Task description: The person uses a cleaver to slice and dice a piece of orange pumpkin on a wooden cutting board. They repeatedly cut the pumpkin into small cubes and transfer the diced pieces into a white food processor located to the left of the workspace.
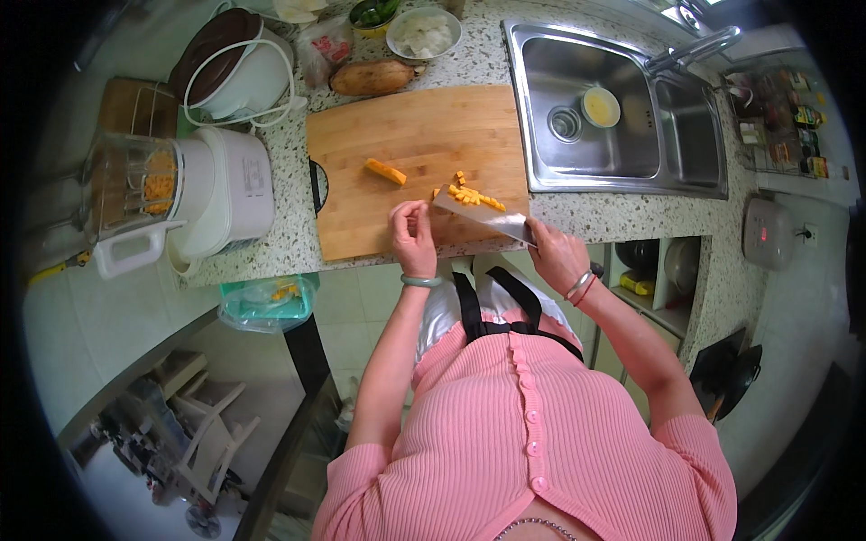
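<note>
My right hand (561, 260) grips the handle of a wide-bladed kitchen knife (487, 219), its blade pointing left across the front of the wooden cutting board (361, 216). A row of small orange cubes (476, 197) lies along the blade's far edge; whether some rest on the metal I cannot tell. A couple of loose orange cubes (459, 178) sit just beyond them. My left hand (412, 236) hovers near the blade's tip at the board's front, fingers curled in; what they hold, if anything, is hidden. Farther left on the board is an orange stick (386, 171).
Behind the board lie a brown-skinned root vegetable (372, 77) and a bowl of white pieces (424, 34). A blender (153, 185) holding orange bits stands left, above a green bin (271, 302). At right, the steel sink (586, 171) contains a small bowl (600, 107).
</note>
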{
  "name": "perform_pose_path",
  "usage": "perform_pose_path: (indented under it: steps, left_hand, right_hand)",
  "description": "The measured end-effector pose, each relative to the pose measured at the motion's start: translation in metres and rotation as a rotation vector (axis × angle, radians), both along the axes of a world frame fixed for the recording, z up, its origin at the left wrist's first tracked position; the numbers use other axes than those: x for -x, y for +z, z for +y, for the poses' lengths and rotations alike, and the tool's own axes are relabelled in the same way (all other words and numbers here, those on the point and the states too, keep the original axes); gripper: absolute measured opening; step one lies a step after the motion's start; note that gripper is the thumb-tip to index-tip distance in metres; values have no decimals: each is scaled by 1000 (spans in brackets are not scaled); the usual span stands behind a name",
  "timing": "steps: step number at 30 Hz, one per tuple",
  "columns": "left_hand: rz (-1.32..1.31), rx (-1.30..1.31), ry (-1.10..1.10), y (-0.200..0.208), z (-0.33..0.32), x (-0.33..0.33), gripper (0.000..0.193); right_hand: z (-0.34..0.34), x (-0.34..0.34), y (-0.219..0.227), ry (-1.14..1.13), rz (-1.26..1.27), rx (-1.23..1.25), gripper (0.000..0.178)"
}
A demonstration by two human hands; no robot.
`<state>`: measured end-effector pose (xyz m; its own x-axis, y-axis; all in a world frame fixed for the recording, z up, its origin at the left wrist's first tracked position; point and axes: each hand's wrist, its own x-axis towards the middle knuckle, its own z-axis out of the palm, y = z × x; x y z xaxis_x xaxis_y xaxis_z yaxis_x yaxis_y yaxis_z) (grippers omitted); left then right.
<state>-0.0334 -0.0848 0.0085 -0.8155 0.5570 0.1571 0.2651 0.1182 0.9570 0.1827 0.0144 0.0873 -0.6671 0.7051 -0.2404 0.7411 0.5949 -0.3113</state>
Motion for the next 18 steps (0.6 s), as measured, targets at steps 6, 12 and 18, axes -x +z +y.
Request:
perform_pose_path:
  steps: [6, 12, 18]
  left_hand:
    - [415, 254, -543, 49, 19, 24, 20]
    - [636, 256, -765, 26, 45, 34, 18]
    - [817, 235, -768, 4, 63, 39, 17]
  right_hand:
    - [10, 5, 6, 112, -43, -230, 47]
    - [14, 9, 4, 157, -8, -279, 46]
    - [22, 6, 3, 164, -82, -311, 55]
